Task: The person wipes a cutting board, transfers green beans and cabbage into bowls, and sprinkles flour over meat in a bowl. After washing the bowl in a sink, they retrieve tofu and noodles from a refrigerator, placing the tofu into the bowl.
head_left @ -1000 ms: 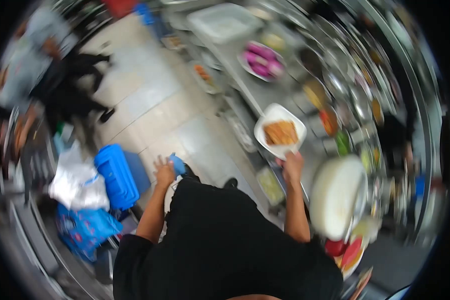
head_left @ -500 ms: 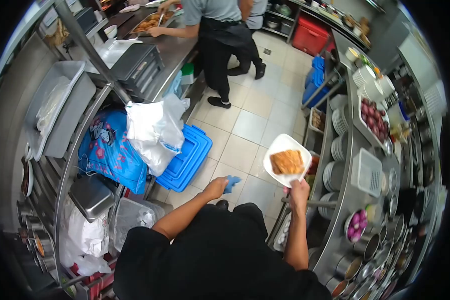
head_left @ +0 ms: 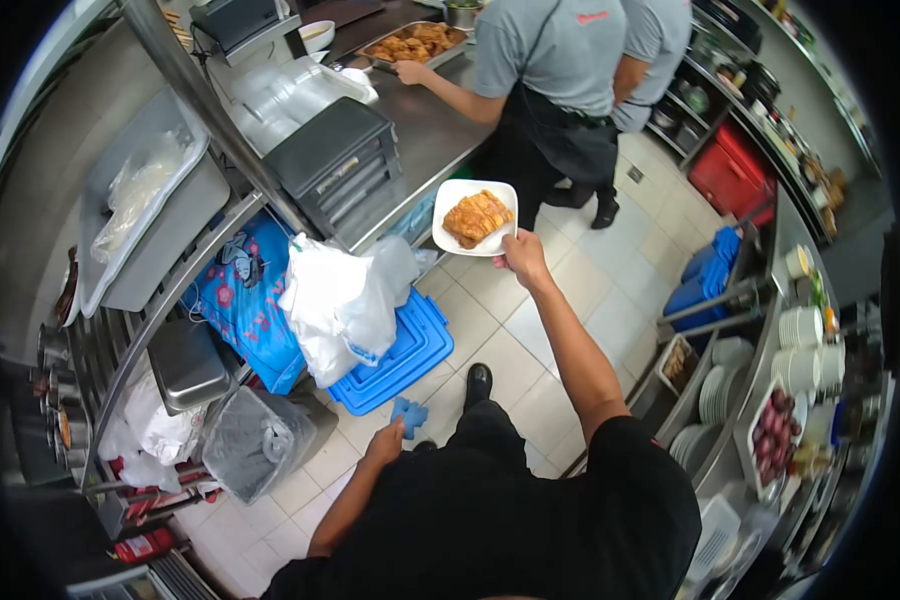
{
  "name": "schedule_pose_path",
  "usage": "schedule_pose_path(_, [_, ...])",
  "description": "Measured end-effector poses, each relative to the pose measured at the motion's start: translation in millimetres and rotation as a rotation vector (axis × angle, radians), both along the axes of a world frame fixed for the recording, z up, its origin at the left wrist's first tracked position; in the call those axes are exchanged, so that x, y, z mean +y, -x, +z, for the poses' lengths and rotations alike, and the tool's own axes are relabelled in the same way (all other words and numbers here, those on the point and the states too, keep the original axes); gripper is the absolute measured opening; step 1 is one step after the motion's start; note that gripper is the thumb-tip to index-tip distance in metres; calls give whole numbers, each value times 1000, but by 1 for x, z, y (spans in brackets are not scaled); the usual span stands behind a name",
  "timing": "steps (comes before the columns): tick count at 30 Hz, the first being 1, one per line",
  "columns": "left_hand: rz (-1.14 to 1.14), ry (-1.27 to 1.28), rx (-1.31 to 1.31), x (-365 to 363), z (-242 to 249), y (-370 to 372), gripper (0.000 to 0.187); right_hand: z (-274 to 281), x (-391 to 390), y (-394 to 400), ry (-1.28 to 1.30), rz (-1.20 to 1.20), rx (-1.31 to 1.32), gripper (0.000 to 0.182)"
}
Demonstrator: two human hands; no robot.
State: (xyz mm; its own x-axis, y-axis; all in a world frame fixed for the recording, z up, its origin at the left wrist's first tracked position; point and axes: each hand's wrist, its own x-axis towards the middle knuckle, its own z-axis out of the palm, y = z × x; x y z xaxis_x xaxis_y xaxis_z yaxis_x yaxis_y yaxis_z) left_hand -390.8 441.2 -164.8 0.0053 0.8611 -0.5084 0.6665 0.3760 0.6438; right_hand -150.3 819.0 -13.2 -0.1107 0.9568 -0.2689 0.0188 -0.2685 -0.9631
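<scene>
My right hand [head_left: 523, 256] grips the near edge of a white square plate [head_left: 450, 236], holding it out at arm's length over the floor. On the plate lies a golden-brown, fried-looking piece of food [head_left: 477, 218] that seems sliced. Lower down, my left hand [head_left: 382, 442] is closed on a crumpled blue cloth [head_left: 409, 416], near my leg. Beyond the plate, at the counter, a co-worker's hand [head_left: 410, 73] touches a metal tray [head_left: 445, 55] with fried pieces in it.
Two people [head_left: 560, 60] stand ahead by the steel counter [head_left: 425, 120]. A grey drawer unit [head_left: 330, 160] sits on its near end. Left are white plastic bags [head_left: 335, 300] and a blue lid [head_left: 405, 350]; right, a shelf with stacked plates [head_left: 720, 392] and red onions [head_left: 775, 430].
My view and body have turned left toward the counter. The right hand has carried the plate left and forward, while the left hand keeps the blue cloth beside me.
</scene>
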Motion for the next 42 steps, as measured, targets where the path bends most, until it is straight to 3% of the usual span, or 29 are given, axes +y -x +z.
schedule_pose_path(2, [219, 162, -25, 3, 1, -11, 50, 0, 49, 9, -46, 102, -35, 18])
schedule_pose_path(6, [505, 81, -65, 3, 8, -41, 49, 2, 129, 19, -36, 324, -60, 21])
schedule_pose_path(9, [552, 151, -55, 27, 60, -69, 49, 5, 172, 28, -15, 452, -69, 21])
schedule_pose_path(16, [659, 140, -92, 29, 56, -112, 48, -6, 245, 55, 75, 631, -53, 18])
schedule_pose_path(17, [716, 162, -160, 28, 55, -119, 46, -14, 254, 60, 87, 607, -34, 18])
schedule_pose_path(18, [576, 3, 50, 12, 26, -122, 44, -17, 264, 68, 92, 585, -13, 17])
schedule_pose_path(19, [708, 137, -4, 26, 59, -133, 42, -14, 266, 73, 103, 557, 42, 17])
schedule_pose_path(22, [780, 195, -42, 13, 41, -146, 39, -19, 276, 89, 162, 506, 185, 25])
schedule_pose_path(23, [801, 177, -44, 10, 36, -150, 39, -13, 273, 89, 147, 530, 186, 25])
schedule_pose_path(25, [774, 12, 50, 0, 30, -158, 37, 10, 253, 82, 95, 327, -4, 33])
schedule_pose_path(26, [808, 5, 46, -3, 27, -157, 37, 18, 240, 78, 12, 262, -103, 35])
schedule_pose_path(27, [832, 37, 44, -3, 28, -157, 36, -8, 246, 66, -381, 402, -212, 39])
schedule_pose_path(28, [880, 75, 36, -9, 25, -163, 35, 24, 200, 66, -319, 342, -128, 40])
schedule_pose_path(29, [846, -62, 179, -22, 3, -166, 34, 28, 173, 64, -271, 491, -52, 37])
schedule_pose_path(31, [1006, -183, 122, -22, 18, -169, 30, 20, 106, 74, -198, 833, -113, 27])
schedule_pose_path(32, [1060, -271, 44, -11, 76, -166, 30, 14, 65, 85, -146, 1016, -138, 20])
schedule_pose_path(33, [1112, -340, 111, -16, 78, -166, 30, 5, 21, 100, -67, 1225, -121, 10])
schedule_pose_path(35, [1264, -500, -33, -27, 112, -170, 39, -18, -66, 119, 21, 1631, -119, 13])
schedule_pose_path(36, [1186, -681, -36, -34, 140, -170, 49, -34, -104, 125, -190, 1798, -81, 25])
schedule_pose_path(38, [1287, -764, -5, -45, 188, -181, 55, -42, -167, 147, -423, 2040, 30, 38])
schedule_pose_path(40, [1483, -899, -21, -64, 215, -200, 56, -38, -216, 166, -75, 2397, -104, 42])
schedule_pose_path(41, [1570, -1029, -91, -77, 211, -199, 58, -24, -240, 182, -373, 2503, -252, 30])
schedule_pose_path(42, [1606, -1047, -56, -93, 205, -206, 58, -13, -257, 194, -400, 2547, -238, 30])
